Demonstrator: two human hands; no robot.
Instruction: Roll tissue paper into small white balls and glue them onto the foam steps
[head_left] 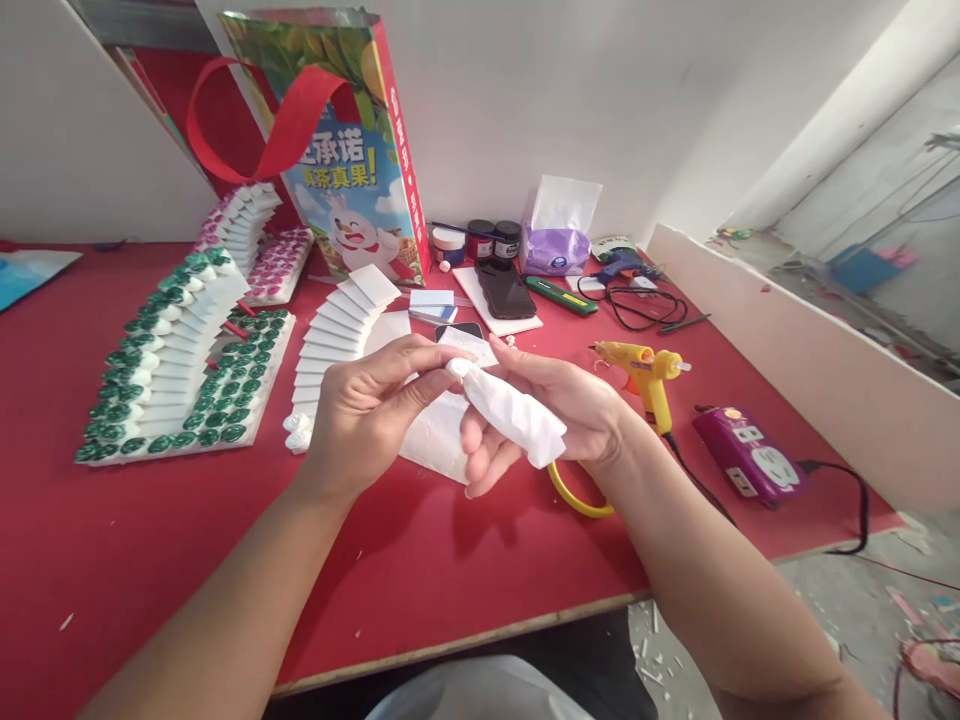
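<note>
A strip of white tissue [517, 412], rolled into a small knob at one end, lies between my two hands above the red table. My left hand [375, 405] pinches the rolled end between thumb and fingers. My right hand [559, 400] is curled around the tissue, its palm turned up and the loose end hanging over its fingers. Under the hands, a flat white sheet [439, 435] rests on the table. Left of them stands a fanned row of white cards [337, 330], with white rolled pieces [297, 430] at its near end.
Green rosettes on white pieces [232, 385] and a printed bag [352, 180] stand left. Behind are jars [480, 240], a purple tissue pack [555, 248] and a phone [506, 290]. A yellow glue gun [649, 375] and a purple box with a cord [752, 455] lie right.
</note>
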